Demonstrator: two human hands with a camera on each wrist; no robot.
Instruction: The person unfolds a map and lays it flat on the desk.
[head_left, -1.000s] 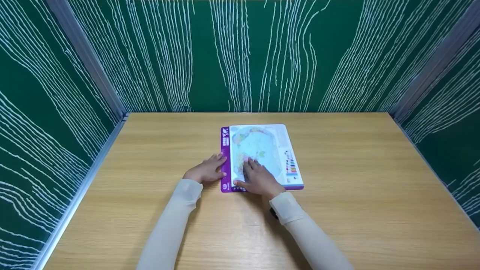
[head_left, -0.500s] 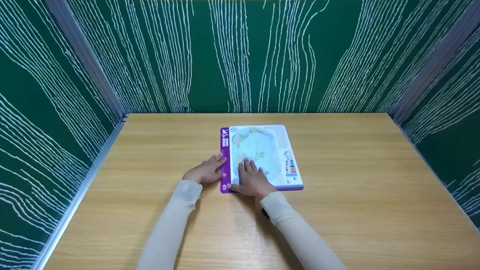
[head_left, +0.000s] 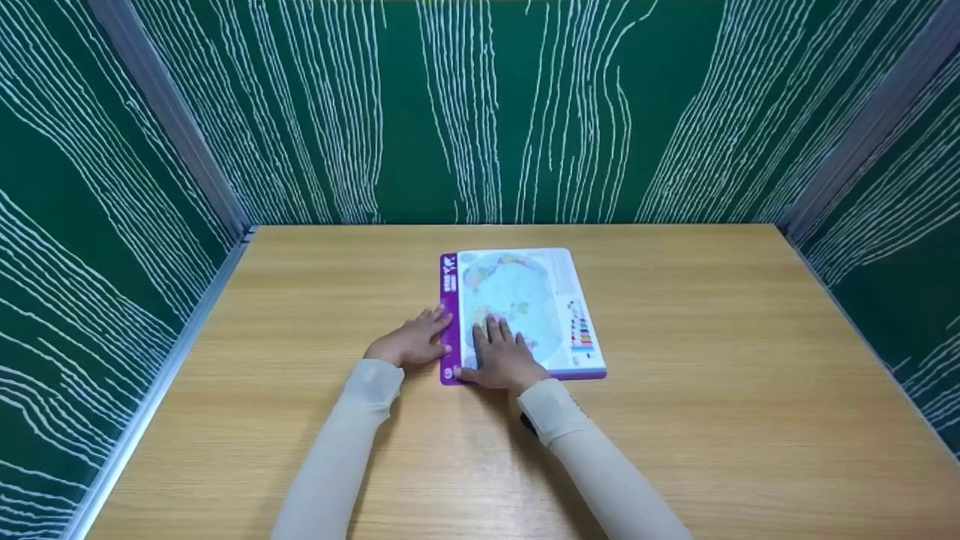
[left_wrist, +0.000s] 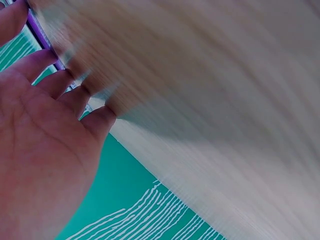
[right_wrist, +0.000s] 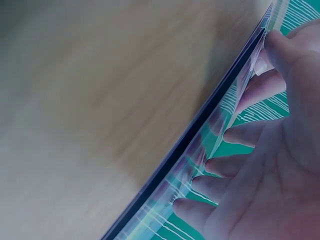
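Note:
A flat, glossy map board (head_left: 517,292) lies on the table, with a world map on white and a purple strip (head_left: 449,315) down its left side. My left hand (head_left: 411,341) touches that strip with its fingertips, the fingers spread. On the lower left part of the map rests my right hand (head_left: 504,360), fingers extended and apart, thumb toward the strip. In the right wrist view the right hand's (right_wrist: 250,155) fingertips meet the shiny surface of the board (right_wrist: 210,125). The left wrist view shows the left hand (left_wrist: 45,120) with its fingers straight, beside the board's purple edge (left_wrist: 40,30).
The wooden table (head_left: 712,337) reaches to both sides of the board and toward the front. Green panels (head_left: 420,112) with wavy white lines stand behind and at the sides. Grey metal posts (head_left: 176,112) mark the corners.
My right hand has slid left across the map, its thumb now over the lower end of the purple strip. The left hand and the board have stayed in place.

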